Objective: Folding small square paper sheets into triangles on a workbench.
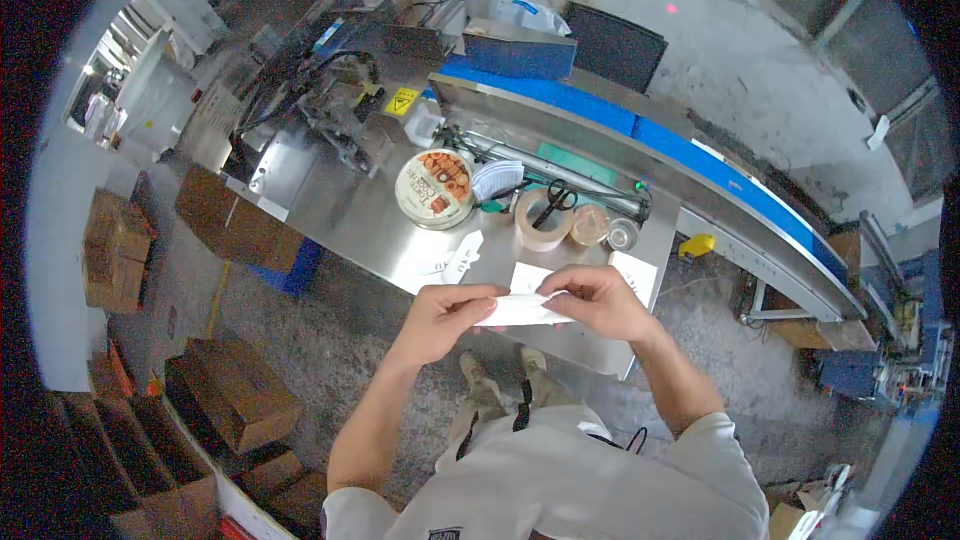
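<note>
- The white paper (pixel 522 311) sat near the centre of the view, held just over the near edge of the steel table (pixel 375 240).
- The left hand (pixel 440 322), at nine o'clock of the paper, pinched that end between thumb and fingers.
- The right hand (pixel 606 304), at three o'clock, pinched the opposite end, its thumb on the near face.
- The paper looked folded into a narrow strip, though the fingers hid part of it, so the layers were hard to count.
- At ten o'clock, white cut-out pieces (pixel 462 258) lay on the steel.
- At eleven, farther off, stood a round tin (pixel 434 188) with a picture on its lid.
- At twelve, a wide tape roll (pixel 541 238) lay flat, with black scissors (pixel 557 198) resting in its hollow.
- At one, a smaller brown roll (pixel 590 226) sat just beside it.
- At two, a flat white sheet (pixel 638 273) lay near the right hand.
</note>
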Demonstrator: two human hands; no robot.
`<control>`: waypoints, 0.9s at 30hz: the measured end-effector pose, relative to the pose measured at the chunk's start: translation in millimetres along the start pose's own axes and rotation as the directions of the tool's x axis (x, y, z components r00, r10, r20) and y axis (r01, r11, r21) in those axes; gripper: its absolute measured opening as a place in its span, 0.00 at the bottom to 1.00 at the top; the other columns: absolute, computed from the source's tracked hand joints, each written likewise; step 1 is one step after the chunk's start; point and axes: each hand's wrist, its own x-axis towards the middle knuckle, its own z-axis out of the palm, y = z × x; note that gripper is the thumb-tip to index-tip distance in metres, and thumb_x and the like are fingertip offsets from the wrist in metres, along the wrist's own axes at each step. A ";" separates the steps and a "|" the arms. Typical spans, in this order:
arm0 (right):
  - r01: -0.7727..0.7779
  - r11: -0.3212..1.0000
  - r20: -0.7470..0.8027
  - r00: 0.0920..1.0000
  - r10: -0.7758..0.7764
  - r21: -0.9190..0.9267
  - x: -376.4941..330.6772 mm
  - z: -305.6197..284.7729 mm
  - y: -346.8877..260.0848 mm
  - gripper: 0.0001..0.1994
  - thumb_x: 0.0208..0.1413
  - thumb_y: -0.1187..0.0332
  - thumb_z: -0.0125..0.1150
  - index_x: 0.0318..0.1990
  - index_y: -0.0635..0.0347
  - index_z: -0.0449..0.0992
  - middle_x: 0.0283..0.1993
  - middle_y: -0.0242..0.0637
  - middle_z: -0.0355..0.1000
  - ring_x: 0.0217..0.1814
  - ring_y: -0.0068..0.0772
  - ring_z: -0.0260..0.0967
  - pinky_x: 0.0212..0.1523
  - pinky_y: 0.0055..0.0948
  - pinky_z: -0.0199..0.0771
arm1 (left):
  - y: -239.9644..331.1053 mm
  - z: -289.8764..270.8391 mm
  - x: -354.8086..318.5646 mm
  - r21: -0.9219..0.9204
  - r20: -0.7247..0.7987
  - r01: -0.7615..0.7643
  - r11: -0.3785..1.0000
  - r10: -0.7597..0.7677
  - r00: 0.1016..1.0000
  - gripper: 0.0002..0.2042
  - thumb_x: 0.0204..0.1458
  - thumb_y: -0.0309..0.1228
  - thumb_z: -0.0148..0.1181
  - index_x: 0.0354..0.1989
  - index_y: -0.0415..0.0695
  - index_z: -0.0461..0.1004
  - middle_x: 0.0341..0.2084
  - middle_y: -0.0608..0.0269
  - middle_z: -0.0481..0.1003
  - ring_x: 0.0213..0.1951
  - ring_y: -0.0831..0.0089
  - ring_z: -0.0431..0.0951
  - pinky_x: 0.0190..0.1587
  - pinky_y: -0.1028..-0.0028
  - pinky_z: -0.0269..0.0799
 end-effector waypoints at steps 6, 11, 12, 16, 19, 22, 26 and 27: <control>-0.047 0.996 0.059 0.997 0.042 0.076 -10.3 2.1 -13.6 0.06 0.61 0.79 0.55 0.40 0.65 0.79 0.39 0.34 0.76 0.37 0.25 0.75 0.38 0.25 0.79 | 4.4 1.6 -12.3 -0.008 0.003 -0.016 1.000 0.016 1.000 0.10 0.59 0.24 0.56 0.44 0.32 0.79 0.32 0.57 0.81 0.35 0.72 0.82 0.39 0.77 0.75; -0.024 0.999 0.098 0.995 0.020 0.042 -11.2 5.5 -21.7 0.07 0.61 0.79 0.53 0.39 0.64 0.79 0.38 0.33 0.76 0.37 0.24 0.75 0.36 0.25 0.80 | -5.5 -1.1 -13.2 -0.253 -0.005 -0.018 0.967 0.018 1.000 0.11 0.59 0.28 0.57 0.45 0.33 0.77 0.37 0.55 0.81 0.39 0.70 0.81 0.43 0.75 0.75; -0.021 1.000 0.112 0.994 0.022 -0.010 -11.2 6.9 -23.7 0.08 0.60 0.80 0.53 0.39 0.64 0.79 0.38 0.32 0.77 0.36 0.23 0.75 0.35 0.25 0.80 | -1.7 2.0 -11.9 -0.274 -0.098 -0.062 0.960 0.036 0.995 0.12 0.59 0.29 0.57 0.46 0.32 0.76 0.38 0.54 0.80 0.40 0.71 0.81 0.45 0.74 0.75; 0.080 0.984 0.175 0.983 -0.052 -0.160 -11.2 9.5 -26.8 0.08 0.59 0.80 0.53 0.39 0.64 0.79 0.37 0.34 0.77 0.36 0.22 0.75 0.34 0.25 0.79 | 18.0 2.9 -7.7 0.295 0.219 -0.066 0.953 0.000 0.976 0.14 0.58 0.34 0.61 0.46 0.38 0.78 0.34 0.64 0.80 0.36 0.80 0.77 0.41 0.76 0.73; 0.081 0.964 0.207 0.978 -0.027 -0.254 -11.4 7.9 -29.2 0.07 0.57 0.79 0.54 0.38 0.64 0.79 0.37 0.37 0.78 0.37 0.24 0.76 0.37 0.26 0.79 | 8.3 1.9 -6.7 0.303 0.226 0.018 0.953 -0.090 0.970 0.12 0.58 0.35 0.62 0.37 0.36 0.79 0.23 0.65 0.79 0.24 0.81 0.71 0.27 0.73 0.68; 0.147 0.929 0.250 0.966 -0.061 -0.340 -13.2 1.6 -27.9 0.07 0.56 0.77 0.55 0.40 0.63 0.78 0.37 0.38 0.78 0.39 0.27 0.77 0.40 0.28 0.79 | 1.4 2.3 -8.2 0.260 0.210 -0.039 0.965 -0.017 0.977 0.11 0.57 0.35 0.62 0.37 0.37 0.79 0.18 0.63 0.76 0.20 0.82 0.66 0.23 0.72 0.63; 0.093 0.890 0.149 0.988 -0.029 -0.446 -12.0 0.7 -35.0 0.11 0.54 0.74 0.61 0.46 0.64 0.77 0.43 0.41 0.78 0.43 0.33 0.77 0.44 0.30 0.76 | 6.5 11.9 -16.6 0.435 0.118 -0.085 0.896 0.037 0.992 0.09 0.57 0.34 0.61 0.35 0.41 0.79 0.17 0.57 0.75 0.17 0.75 0.71 0.23 0.68 0.66; 0.110 0.833 0.223 0.975 0.017 -0.543 -10.5 6.9 -41.0 0.12 0.55 0.71 0.63 0.46 0.64 0.77 0.43 0.42 0.78 0.43 0.37 0.77 0.44 0.30 0.76 | 5.6 16.6 -16.8 0.536 0.177 -0.257 0.804 0.190 0.966 0.08 0.57 0.35 0.60 0.34 0.43 0.79 0.18 0.55 0.74 0.18 0.68 0.73 0.23 0.65 0.67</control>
